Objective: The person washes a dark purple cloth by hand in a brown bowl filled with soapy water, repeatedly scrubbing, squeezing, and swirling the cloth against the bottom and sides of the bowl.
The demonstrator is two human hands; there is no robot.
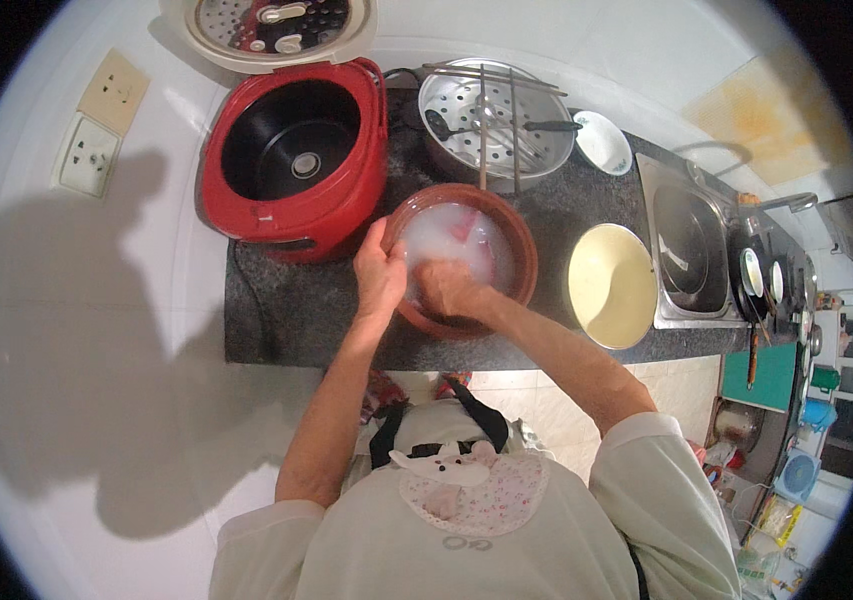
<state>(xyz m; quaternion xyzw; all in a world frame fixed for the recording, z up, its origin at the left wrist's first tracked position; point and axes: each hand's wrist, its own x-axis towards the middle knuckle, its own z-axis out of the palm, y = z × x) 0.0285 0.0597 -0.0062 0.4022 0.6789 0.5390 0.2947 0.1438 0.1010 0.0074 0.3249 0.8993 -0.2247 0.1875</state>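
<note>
A brown bowl stands on the dark countertop before me, filled with cloudy whitish water. Pinkish-red patches show in the water; what they are cannot be told. My left hand grips the bowl's left rim, thumb up along the edge. Inside the bowl, my right hand is dipped into the water near the front. Its fingers are under the surface and blurred, so whether they hold anything is hidden.
Left of the bowl, a red rice cooker has its lid raised. Behind lie a perforated steamer pan with utensils, and chopsticks reaching the bowl. Rightward are a white bowl, a cream basin and a steel sink.
</note>
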